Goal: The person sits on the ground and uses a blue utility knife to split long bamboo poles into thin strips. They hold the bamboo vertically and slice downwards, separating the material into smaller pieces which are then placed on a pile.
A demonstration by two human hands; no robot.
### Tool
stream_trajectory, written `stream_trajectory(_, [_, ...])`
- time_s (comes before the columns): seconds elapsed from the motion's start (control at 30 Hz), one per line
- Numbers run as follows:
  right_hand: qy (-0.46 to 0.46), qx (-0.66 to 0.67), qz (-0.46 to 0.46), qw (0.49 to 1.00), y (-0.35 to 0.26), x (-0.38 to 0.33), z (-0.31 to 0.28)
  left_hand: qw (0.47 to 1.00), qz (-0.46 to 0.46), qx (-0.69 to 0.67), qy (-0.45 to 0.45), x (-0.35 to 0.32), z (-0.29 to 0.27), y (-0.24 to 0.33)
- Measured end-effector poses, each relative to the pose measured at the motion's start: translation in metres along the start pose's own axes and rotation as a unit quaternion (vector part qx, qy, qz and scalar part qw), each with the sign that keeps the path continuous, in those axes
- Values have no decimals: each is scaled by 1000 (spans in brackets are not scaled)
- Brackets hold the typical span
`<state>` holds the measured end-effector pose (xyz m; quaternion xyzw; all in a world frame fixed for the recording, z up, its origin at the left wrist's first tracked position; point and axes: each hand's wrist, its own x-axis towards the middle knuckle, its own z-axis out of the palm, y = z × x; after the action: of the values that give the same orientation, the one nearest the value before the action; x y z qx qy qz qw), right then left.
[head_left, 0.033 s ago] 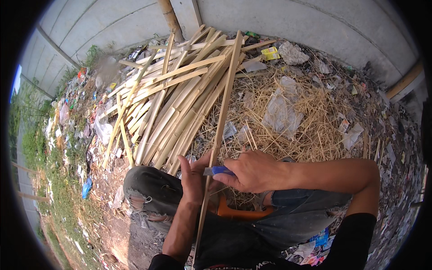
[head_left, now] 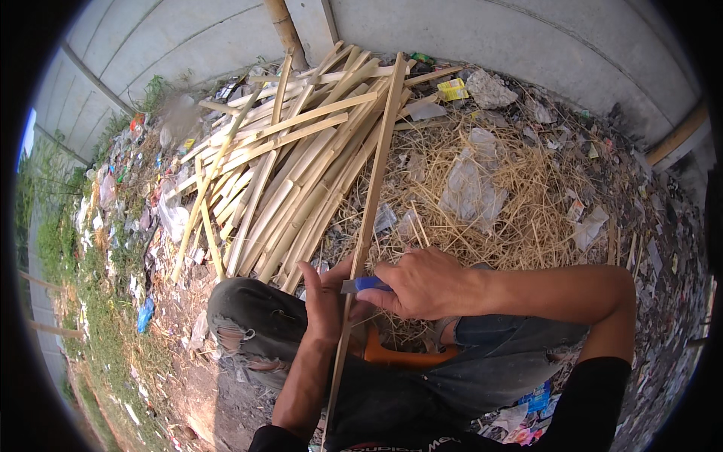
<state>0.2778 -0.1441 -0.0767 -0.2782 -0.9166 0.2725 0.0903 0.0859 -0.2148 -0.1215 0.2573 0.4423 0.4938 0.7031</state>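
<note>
A long, narrow bamboo strip (head_left: 376, 166) slants from my lap up toward the wall, its far end over the pile of strips. My left hand (head_left: 324, 305) is closed around its near part, thumb raised, with the fingers partly hidden behind the strip. In my right hand (head_left: 425, 286) is a blue-handled knife (head_left: 370, 284). Its short blade lies across the strip, right beside my left hand. Beyond my knee, many split bamboo strips (head_left: 301, 188) lie heaped, several crossing over the others.
Straw-like shavings (head_left: 542, 203) and a clear plastic sheet (head_left: 474, 184) cover the ground at right. A curved orange object (head_left: 403, 355) sits between my legs. Behind the pile stand a grey panel wall (head_left: 489, 38) and a bamboo post (head_left: 285, 34). Litter and weeds spread at left.
</note>
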Motion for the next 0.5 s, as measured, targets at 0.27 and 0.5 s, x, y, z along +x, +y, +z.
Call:
stream_trajectory(0.27, [79, -26, 69, 994, 31, 17, -39, 998, -34, -31, -40, -7, -4, -10])
stream_trajectory(0.5, [67, -87, 22, 994, 20, 12, -20, 999, -30, -42, -16, -2, 1, -3])
